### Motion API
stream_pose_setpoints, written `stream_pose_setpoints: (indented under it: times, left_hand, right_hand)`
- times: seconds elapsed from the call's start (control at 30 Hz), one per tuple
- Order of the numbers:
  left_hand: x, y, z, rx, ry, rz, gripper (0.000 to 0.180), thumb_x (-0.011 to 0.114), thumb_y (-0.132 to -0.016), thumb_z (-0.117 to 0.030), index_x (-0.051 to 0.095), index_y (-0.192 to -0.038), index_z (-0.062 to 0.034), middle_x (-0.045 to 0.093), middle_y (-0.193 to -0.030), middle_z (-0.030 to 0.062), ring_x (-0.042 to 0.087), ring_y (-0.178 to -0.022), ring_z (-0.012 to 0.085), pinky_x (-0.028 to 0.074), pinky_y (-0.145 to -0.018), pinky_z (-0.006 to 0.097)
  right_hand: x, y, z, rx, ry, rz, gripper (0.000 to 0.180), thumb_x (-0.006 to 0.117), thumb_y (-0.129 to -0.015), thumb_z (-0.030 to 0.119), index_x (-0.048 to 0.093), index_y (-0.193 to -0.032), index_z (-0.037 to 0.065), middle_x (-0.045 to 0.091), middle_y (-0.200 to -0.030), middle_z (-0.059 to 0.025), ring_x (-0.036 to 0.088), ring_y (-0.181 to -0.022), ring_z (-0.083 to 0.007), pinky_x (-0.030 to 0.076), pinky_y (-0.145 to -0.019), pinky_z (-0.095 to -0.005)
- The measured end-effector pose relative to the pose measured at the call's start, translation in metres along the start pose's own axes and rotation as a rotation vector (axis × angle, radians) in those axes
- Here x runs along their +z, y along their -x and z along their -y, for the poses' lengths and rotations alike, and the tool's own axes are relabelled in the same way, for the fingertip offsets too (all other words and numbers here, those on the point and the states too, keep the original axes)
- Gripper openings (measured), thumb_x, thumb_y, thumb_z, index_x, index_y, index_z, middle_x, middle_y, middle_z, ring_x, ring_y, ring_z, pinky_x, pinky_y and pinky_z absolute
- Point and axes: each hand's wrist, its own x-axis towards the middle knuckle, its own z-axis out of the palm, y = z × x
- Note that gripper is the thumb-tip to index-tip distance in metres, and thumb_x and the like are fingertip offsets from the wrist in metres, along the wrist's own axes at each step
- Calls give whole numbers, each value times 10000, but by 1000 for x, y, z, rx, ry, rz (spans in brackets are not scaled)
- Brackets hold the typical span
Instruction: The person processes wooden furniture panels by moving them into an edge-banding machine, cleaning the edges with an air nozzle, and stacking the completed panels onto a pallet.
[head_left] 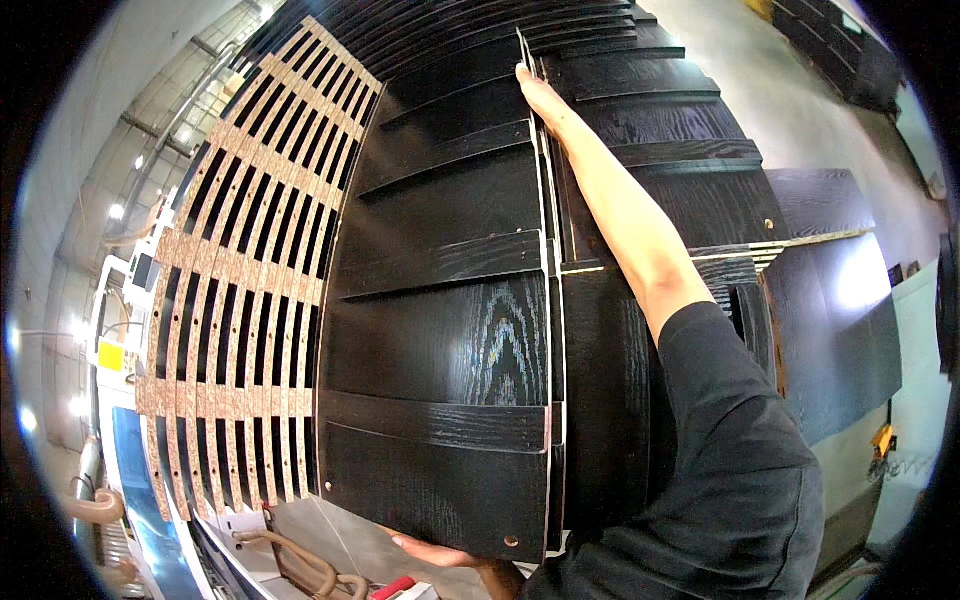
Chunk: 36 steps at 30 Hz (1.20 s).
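Head view shows a large black wood-grain panel [440,340] held up on edge against stacks of like panels [650,120]. Right hand [535,88] grips its far top edge; left hand [440,551] lies flat, palm up, under its near bottom edge. With so wide a reach the panel could tip sideways or slip off the open palm — its corners might scrape the neighbouring stack. Open floor [800,110] lies to the right; chipboard edges [240,300] crowd the left.
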Motion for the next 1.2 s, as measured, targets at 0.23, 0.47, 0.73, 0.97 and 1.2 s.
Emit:
stream_pose_setpoints:
  times: [0.23, 0.47, 0.73, 0.97, 1.2]
  left_hand:
    - [5, 11, 5, -485, 344, -108, 753, 557, -995, -516, 409, -1468, 50, 405, -1515, 278, 480, -1357, 383, 415, -1152, 510]
    - [3, -52, -31, -792, 954, -131, 722, 243, -1082, -494, 148, -1611, -12, 128, -1684, 172, 165, -1544, 335, 125, -1267, 494]
    - [12, -71, 5, -606, 668, -65, 657, 195, -1108, -445, 105, -1628, -54, 122, -1687, 160, 214, -1527, 320, 174, -1259, 445]
    - [28, -69, 13, -423, 684, -168, 650, 207, -1107, -432, 145, -1619, -37, 166, -1658, 226, 268, -1503, 347, 222, -1243, 471]
    - [22, -71, 11, -503, 693, -102, 733, 153, -1098, -464, 46, -1591, 67, 4, -1684, 227, 20, -1565, 334, 19, -1268, 466]
  right_hand:
    - [-24, 26, 17, 134, 201, 272, 994, 363, -954, 777, 241, -1599, 31, 151, -1679, -198, 120, -1558, -326, 103, -1248, -445]
    - [-24, 57, 15, -80, 204, 286, 934, 254, -1000, 740, 172, -1616, 43, 104, -1695, -140, 96, -1563, -254, 107, -1254, -401]
    - [-39, 167, 23, 150, 128, 560, 888, 250, -1022, 707, 169, -1620, 56, 147, -1689, -133, 130, -1551, -260, 135, -1248, -397]
    - [-19, 269, 52, 260, -12, 589, 1069, 395, -947, 775, -5, -1624, 51, -59, -1707, -109, -65, -1567, -230, 0, -1263, -404]
    - [-4, 284, 55, 278, 4, 397, 1198, 483, -874, 819, -31, -1618, 32, -34, -1709, -112, -23, -1569, -233, 31, -1258, -389]
